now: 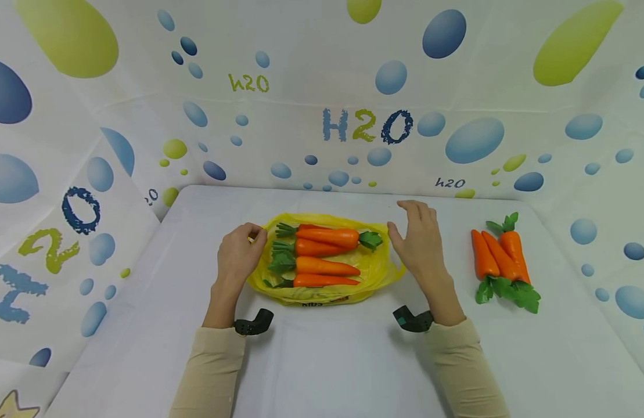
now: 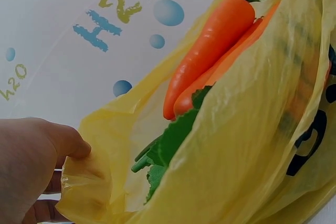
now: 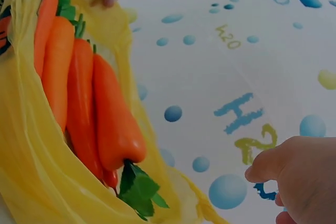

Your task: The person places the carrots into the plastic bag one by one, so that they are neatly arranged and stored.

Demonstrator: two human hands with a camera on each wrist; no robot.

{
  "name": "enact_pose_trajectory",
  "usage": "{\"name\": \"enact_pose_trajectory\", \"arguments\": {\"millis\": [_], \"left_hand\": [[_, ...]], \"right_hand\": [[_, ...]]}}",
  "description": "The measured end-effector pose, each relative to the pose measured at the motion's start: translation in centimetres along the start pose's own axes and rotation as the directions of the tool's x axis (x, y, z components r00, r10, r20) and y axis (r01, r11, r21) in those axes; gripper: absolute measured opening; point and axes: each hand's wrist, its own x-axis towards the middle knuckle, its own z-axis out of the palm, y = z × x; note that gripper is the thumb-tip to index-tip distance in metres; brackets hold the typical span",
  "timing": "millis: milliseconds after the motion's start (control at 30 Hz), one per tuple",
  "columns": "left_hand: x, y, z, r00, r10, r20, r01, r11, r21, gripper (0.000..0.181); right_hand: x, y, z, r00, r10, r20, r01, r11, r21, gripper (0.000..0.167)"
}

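Head view: I see a crinkled yellow plastic bag point(image 1: 378, 276) lying mouth-up on the white cloth-covered table point(image 1: 327, 366), with green-topped orange carrots point(image 1: 322, 266) inside. The left hand point(image 1: 239, 252) pinches its left rim; the right hand point(image 1: 420, 238) (fingers loosely extended) is just beside its right rim. Farther right lie three leafy orange carrots point(image 1: 502, 255).

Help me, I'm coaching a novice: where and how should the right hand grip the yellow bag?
Probably bring the right hand in from the right and pinch the yellow bag by its right rim: that thin edge flares outward, opposite where the left hand pinches.
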Motion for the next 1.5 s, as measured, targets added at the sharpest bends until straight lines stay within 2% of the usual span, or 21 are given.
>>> {"name": "enact_pose_trajectory", "arguments": {"millis": [267, 467, 600, 1000, 1200, 1500], "left_hand": [[0.0, 0.1, 0.0, 1.000, -0.001, 0.000, 0.001, 1.000, -0.003, 0.031], [0.0, 0.1, 0.0, 1.000, -0.002, 0.000, 0.002, 1.000, 0.000, 0.031], [0.0, 0.0, 0.1, 1.000, -0.006, 0.002, 0.006, 1.000, -0.002, 0.031], [0.0, 0.1, 0.1, 1.000, 0.003, -0.015, -0.003, 1.000, 0.003, 0.032], [0.0, 0.2, 0.1, 1.000, -0.008, -0.010, 0.008, 1.000, 0.008, 0.032], [0.0, 0.3, 0.2, 1.000, -0.008, -0.013, 0.008, 1.000, 0.012, 0.032]], "right_hand": [[0.2, 1.4, -1.0, 0.990, 0.136, -0.043, -0.139, 0.988, -0.067, 0.051], [0.4, 2.5, -1.6, 0.967, 0.242, -0.081, -0.250, 0.961, -0.117, 0.051], [0.5, 3.2, -2.1, 0.949, 0.307, -0.074, -0.315, 0.936, -0.156, 0.053], [0.3, 5.8, -2.7, 0.876, 0.480, -0.038, -0.478, 0.858, -0.187, 0.054], [0.1, 7.1, -2.6, 0.842, 0.539, -0.009, -0.527, 0.818, -0.231, 0.057], [-0.4, 8.7, -3.2, 0.754, 0.652, 0.080, -0.612, 0.741, -0.278, 0.064]]}}
